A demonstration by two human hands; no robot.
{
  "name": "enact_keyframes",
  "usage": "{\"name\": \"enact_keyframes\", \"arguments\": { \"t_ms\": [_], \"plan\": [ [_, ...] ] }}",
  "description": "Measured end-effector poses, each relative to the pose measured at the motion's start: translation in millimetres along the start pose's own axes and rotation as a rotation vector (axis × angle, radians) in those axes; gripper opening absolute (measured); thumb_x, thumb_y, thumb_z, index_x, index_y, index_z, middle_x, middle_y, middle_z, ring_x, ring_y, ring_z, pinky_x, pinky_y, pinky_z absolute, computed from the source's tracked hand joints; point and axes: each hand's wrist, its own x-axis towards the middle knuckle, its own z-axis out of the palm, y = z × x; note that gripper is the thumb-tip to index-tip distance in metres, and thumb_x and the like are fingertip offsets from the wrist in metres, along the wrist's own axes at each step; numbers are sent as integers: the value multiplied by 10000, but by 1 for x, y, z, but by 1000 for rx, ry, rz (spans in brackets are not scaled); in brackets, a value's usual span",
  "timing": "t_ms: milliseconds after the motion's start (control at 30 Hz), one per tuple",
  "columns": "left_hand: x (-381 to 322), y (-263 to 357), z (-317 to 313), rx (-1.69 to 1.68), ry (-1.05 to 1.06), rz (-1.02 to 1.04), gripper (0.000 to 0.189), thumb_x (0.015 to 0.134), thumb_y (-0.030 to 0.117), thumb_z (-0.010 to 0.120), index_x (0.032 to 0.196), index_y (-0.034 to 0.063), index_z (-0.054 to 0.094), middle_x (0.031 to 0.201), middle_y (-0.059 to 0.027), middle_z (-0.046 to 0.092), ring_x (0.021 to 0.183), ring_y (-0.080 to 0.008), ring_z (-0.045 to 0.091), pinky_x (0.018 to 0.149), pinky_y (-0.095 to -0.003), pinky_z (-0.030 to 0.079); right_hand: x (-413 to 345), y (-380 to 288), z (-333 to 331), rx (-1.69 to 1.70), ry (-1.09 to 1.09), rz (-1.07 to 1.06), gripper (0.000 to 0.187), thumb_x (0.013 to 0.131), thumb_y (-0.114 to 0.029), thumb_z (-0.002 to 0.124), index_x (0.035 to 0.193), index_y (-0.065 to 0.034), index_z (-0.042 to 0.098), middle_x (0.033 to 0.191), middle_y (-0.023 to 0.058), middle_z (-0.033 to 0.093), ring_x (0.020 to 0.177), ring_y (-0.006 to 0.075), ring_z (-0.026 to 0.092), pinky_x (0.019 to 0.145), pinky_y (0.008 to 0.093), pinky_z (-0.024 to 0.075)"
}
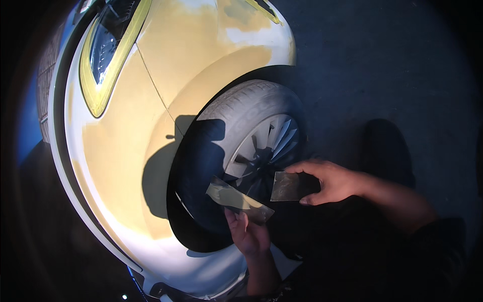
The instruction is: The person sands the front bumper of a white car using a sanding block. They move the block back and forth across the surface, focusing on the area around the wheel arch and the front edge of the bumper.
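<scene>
My left hand (249, 234) holds a flat rectangular plate (238, 199) from below, tilted down to the right. A smear of yellowish body filler (226, 197) lies along its face. To the right, my right hand (334, 182) pinches a small, thin, square-cornered spreader (285, 187) between thumb and fingers, apart from the plate. Both are in front of the alloy wheel (277, 132) of a white car. Around the wheel arch, the car's body panel (124, 151) is coated with broad yellowish patches, smooth-looking, with white paint at their edges.
Yellow masking tape (86, 88) borders a lamp (107, 45) at upper left. A panel seam (154, 88) runs down to the wheel arch. The tyre (245, 100) stands on dark ground (377, 68). A shadow of a head (162, 177) falls across panel and tyre.
</scene>
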Motion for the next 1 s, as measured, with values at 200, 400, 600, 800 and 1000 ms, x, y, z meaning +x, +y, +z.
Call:
{"name": "enact_keyframes", "arguments": {
  "t_ms": [200, 400, 600, 800, 1000],
  "plan": [
    [4, 4, 27, -78, -40, -60, 565, 965, -9, 530, 1507, 47, 380, 1335, -132, 597, 1234, -254, 611, 1073, -440, 499, 4, 15, -26, 363, 70, 65, 671, 967, -212, 724, 1525, -34, 396, 1507, 171, 519, 1426, 280, 471, 1187, 432, 361],
    [10, 9, 44, -154, -30, -118, 561, 957, -31, 515, 1498, 38, 385, 1276, -128, 622, 1212, -262, 628, 1058, -456, 524, 10, 5, -52, 653, 112, 102, 579, 1020, -142, 628, 1530, -15, 385, 1529, 151, 503, 1427, 237, 467, 1151, 374, 384],
    [10, 9, 46, -239, -32, -188, 545, 959, -32, 504, 1489, 46, 399, 1217, -125, 639, 1147, -272, 659, 1016, -453, 554, 6, -3, -68, 875, 116, 303, 535, 1027, -160, 619, 1508, -28, 425, 1393, 127, 600, 1306, 204, 579, 1036, 361, 512],
    [9, 8, 36, -389, -75, -298, 552, 950, -14, 521, 1486, 71, 417, 1246, -120, 639, 1165, -268, 656, 1000, -419, 559, 2, -23, -70, 951, 82, 187, 607, 954, -125, 729, 1483, -27, 448, 1275, 109, 669, 1171, 185, 662, 1006, 361, 552],
    [-4, -3, 18, -455, -66, -356, 560, 951, -15, 492, 1496, 83, 416, 1315, -120, 619, 1187, -272, 649, 1017, -430, 548, 4, -53, -50, 566, 228, 228, 732, 964, -45, 707, 1581, -73, 314, 1041, 55, 710, 995, 114, 665, 930, 298, 512]
  ]
}}
